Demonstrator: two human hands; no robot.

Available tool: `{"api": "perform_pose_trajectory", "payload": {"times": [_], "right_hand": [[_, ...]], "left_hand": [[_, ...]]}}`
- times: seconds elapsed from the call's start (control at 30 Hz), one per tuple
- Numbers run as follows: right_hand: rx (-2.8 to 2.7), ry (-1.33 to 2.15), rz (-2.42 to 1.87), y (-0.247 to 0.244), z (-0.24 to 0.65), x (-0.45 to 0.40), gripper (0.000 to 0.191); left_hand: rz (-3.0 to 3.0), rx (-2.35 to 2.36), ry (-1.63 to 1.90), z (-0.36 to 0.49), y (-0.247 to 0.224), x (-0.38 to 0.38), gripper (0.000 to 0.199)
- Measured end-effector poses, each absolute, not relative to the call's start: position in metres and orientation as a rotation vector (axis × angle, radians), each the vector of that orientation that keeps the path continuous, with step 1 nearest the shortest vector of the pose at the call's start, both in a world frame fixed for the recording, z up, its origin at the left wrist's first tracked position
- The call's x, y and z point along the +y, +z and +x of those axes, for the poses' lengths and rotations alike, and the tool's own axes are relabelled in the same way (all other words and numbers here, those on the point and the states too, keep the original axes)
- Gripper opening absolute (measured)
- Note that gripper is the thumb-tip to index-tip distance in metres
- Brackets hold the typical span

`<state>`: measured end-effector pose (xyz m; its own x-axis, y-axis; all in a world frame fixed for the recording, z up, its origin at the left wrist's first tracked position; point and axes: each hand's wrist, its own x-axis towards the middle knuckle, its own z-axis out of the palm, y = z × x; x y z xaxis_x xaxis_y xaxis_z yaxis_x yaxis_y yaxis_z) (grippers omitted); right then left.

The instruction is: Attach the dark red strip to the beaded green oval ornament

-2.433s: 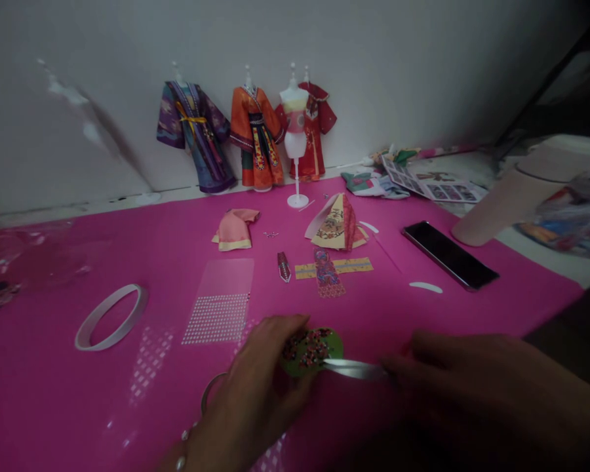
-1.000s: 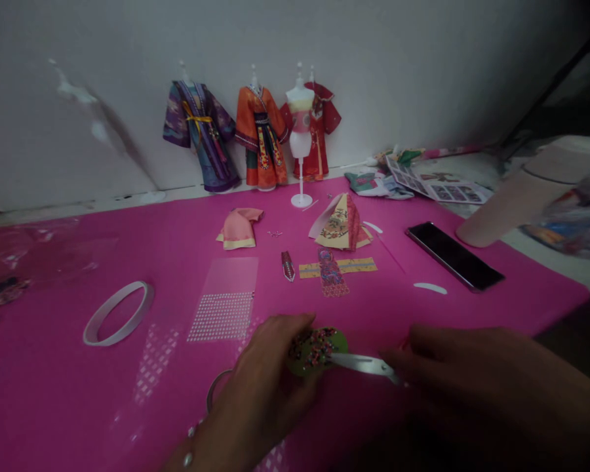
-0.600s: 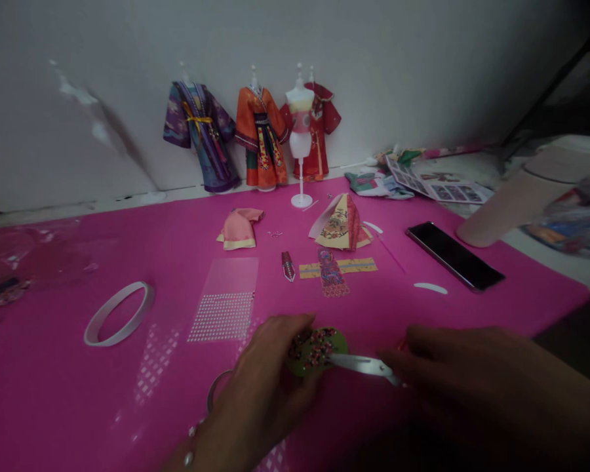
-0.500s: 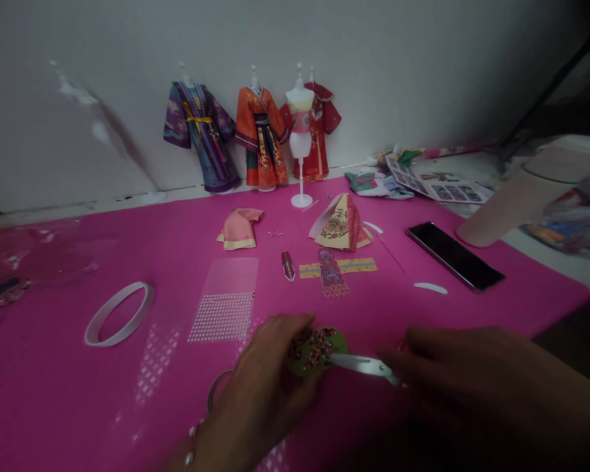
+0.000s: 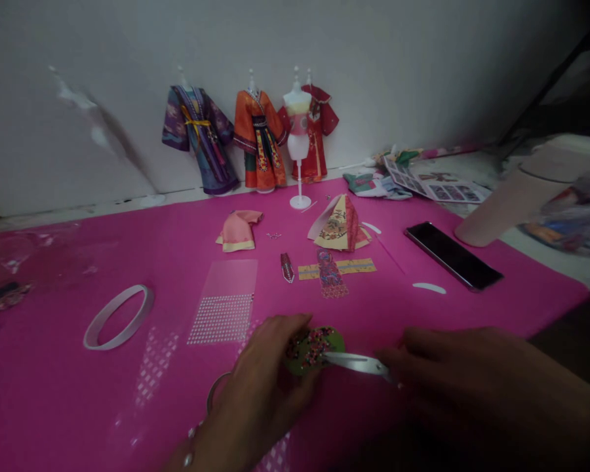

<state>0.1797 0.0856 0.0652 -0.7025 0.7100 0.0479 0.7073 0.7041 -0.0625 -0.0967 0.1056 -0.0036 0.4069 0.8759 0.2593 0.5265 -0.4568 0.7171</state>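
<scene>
Between the thumb and fingers of my left hand [image 5: 263,380] is a round green piece [image 5: 335,341] dotted with small red, pink and dark bits. My right hand [image 5: 437,367] is closed on small scissors [image 5: 358,363], whose handles are hidden by the fingers. The silver blades point left, and their tips lie over the dotted part of the green piece. Beyond the hands, a patterned strip [image 5: 330,274] crosses a yellow band [image 5: 358,266]. A small dark red piece with a light edge [image 5: 287,267] is to their left.
On the pink mat [image 5: 44,367] lie a white ring [image 5: 96,328], a sheet of gems [image 5: 220,318], a pink top [image 5: 238,231], a small skirt [image 5: 337,226] and a phone [image 5: 452,255]. Dressed doll forms [image 5: 260,141] stand along the wall. A tumbler [image 5: 511,203] is at right.
The green piece and the scissors have shifted slightly left in view. Both hands keep nearly the same pose.
</scene>
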Motion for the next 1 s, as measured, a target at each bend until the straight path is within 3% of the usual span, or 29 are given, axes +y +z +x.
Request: {"api": "perform_pose_trajectory", "payload": {"times": [0.27,0.57,0.77,1.0], "right_hand": [[-2.721,0.183,-1.429,0.059,0.196,0.071,0.027],[-2.629,0.459,-1.471,0.043,0.199,0.066,0.022],[-2.590,0.431,-1.495,0.041,0.195,0.063,0.023],[-2.602,0.453,-1.517,0.040,0.192,0.067,0.023]], "left_hand": [[2.267,1.518,1.014,-0.101,0.001,0.117,0.036],[2.421,1.712,0.749,-0.109,-0.005,0.127,0.035],[2.525,1.569,0.799,-0.108,0.001,0.127,0.026],[2.682,0.893,0.758,-0.089,0.005,0.112,0.026]]}}
